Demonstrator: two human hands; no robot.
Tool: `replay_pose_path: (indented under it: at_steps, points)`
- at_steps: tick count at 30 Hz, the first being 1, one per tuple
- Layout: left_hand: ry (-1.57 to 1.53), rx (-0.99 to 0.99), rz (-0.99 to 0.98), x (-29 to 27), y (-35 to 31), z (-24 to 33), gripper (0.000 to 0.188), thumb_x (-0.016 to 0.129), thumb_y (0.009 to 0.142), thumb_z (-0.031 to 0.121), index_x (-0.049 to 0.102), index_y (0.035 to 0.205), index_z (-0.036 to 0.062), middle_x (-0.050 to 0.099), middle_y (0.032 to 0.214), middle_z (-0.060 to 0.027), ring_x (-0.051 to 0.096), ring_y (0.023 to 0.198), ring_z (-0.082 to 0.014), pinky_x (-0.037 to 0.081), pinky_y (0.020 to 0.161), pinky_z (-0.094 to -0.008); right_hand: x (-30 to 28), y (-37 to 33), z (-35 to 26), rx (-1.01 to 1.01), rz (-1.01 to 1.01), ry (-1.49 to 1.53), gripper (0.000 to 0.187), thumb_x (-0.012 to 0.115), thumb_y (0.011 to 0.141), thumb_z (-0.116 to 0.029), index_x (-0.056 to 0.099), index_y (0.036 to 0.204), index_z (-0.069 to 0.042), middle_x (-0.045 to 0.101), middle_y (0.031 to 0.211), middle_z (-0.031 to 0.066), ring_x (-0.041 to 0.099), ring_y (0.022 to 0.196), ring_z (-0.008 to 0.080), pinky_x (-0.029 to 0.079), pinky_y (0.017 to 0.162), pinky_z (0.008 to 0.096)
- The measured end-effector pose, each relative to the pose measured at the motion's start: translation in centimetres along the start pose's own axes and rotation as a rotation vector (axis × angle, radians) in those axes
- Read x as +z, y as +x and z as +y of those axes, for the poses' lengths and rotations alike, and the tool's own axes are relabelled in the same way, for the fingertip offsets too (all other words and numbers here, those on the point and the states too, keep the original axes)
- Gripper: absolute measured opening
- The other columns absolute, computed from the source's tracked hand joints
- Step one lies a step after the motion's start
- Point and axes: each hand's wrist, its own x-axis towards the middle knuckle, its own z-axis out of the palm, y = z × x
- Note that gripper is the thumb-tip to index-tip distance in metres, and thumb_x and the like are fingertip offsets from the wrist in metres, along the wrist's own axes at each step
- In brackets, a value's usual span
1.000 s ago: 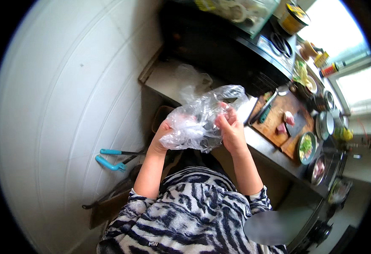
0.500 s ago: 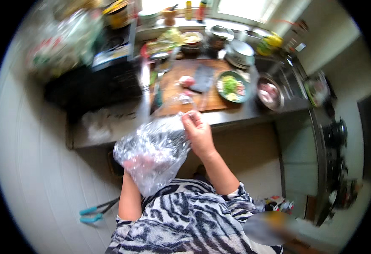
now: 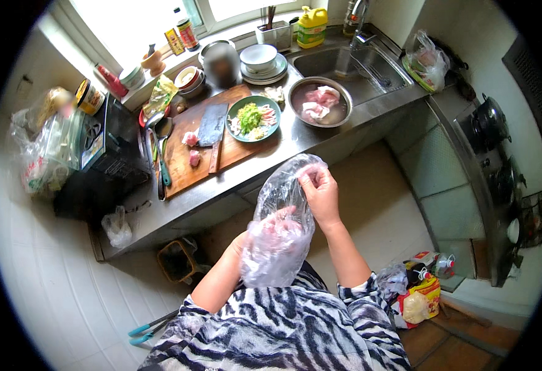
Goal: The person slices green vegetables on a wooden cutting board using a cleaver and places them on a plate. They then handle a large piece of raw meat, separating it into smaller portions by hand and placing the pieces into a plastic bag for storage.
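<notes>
In front of my body I hold a clear, crumpled plastic bag (image 3: 286, 185). My right hand (image 3: 321, 191) is closed, pinching the bag's upper rim between thumb and fingers. Lower down on the left, my left hand (image 3: 264, 232) supports the bag, its fingers showing blurred through the film; whether they are inside or behind it I cannot tell. Beyond the hands, a wooden cutting board (image 3: 184, 164) on the counter bears a cleaver (image 3: 212, 127), small pieces of meat (image 3: 190, 138) and a green plate (image 3: 271, 131) of chopped vegetables and sliced meat.
A steel bowl (image 3: 347, 114) with meat in liquid stands between the board and the sink (image 3: 320, 63). Stacked plates (image 3: 264, 75) are behind it. Spoons and a peeler-like tool (image 3: 164, 173) lie along the board's left edge. A bin (image 3: 175, 263) stands below the counter.
My view has swung so the counter sits tilted and farther right. The bag now hangs more upright and narrower, its rim raised, with my left fingers showing through it.
</notes>
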Motion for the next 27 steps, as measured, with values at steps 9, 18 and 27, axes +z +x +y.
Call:
replay_pose_path:
  at_steps: [9, 18, 27]
  points:
    - [0.25, 0.192, 0.099, -1.2, 8.6, 3.9, 0.048, 0.072, 0.079, 0.029, 0.059, 0.113, -0.0013, 0.064, 0.105, -0.0104, 0.062, 0.098, -0.0203, 0.048, 0.091, -0.034, -7.8, 4.5, 0.0, 0.085, -0.067, 0.248, 0.053, 0.066, 0.093, -0.023, 0.04, 0.134, -0.003, 0.051, 0.12, 0.007, 0.05, 0.106, 0.0123, 0.04, 0.097, 0.0282]
    - [-0.046, 0.41, 0.159, -4.4, 12.8, 10.0, 0.062, 0.073, 0.077, 0.029, 0.051, 0.127, 0.0001, 0.057, 0.125, -0.0155, 0.055, 0.119, -0.0341, 0.044, 0.101, -0.0472, -13.0, 21.4, 2.5, -0.128, -0.121, -0.893, 0.048, 0.07, 0.08, -0.007, 0.054, 0.125, -0.009, 0.056, 0.117, 0.0133, 0.058, 0.102, 0.0276, 0.048, 0.092, 0.0368]
    - [0.203, 0.453, 0.151, -3.4, 18.9, 15.8, 0.05, 0.078, 0.072, 0.031, 0.058, 0.108, 0.003, 0.054, 0.123, -0.0165, 0.054, 0.116, -0.0348, 0.046, 0.097, -0.0479, -11.7, 37.0, 10.9, -0.673, -0.671, -1.572, 0.06, 0.061, 0.077, -0.005, 0.051, 0.134, -0.02, 0.048, 0.137, 0.0111, 0.045, 0.125, 0.0359, 0.04, 0.103, 0.0442]
